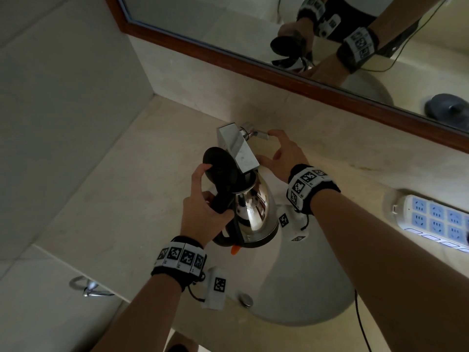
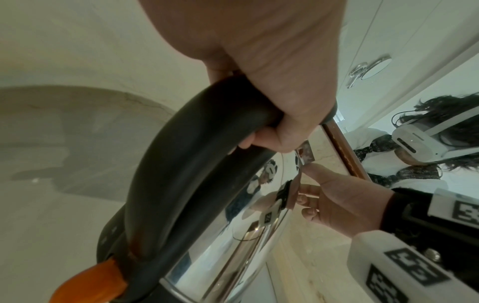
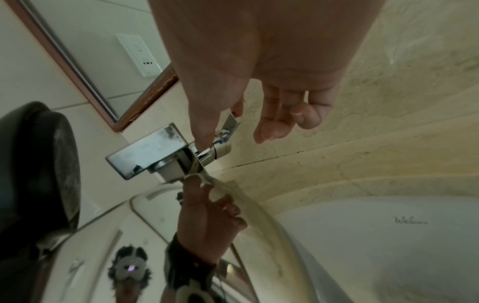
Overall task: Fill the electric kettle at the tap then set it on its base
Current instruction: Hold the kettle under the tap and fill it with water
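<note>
A shiny steel kettle (image 1: 256, 212) with a black handle (image 2: 181, 164) and its black lid (image 1: 218, 166) flipped up hangs over the white sink (image 1: 304, 288). Its mouth sits right under the square chrome tap (image 1: 238, 148). My left hand (image 1: 218, 201) grips the handle, thumb near the lid. My right hand (image 1: 269, 148) reaches to the tap's small side lever (image 1: 262, 134); one fingertip touches it, and the other fingers hang loosely (image 3: 269, 131). No stream of water shows. The kettle's base appears only as a dark disc reflected in the mirror (image 1: 446, 107).
A wood-framed mirror (image 1: 228, 21) runs along the wall behind the tap. A white and blue power strip (image 1: 436, 219) lies on the counter to the right. The sink's drain plug (image 1: 245, 299) is near me, and a chrome towel ring (image 1: 86, 285) hangs at lower left.
</note>
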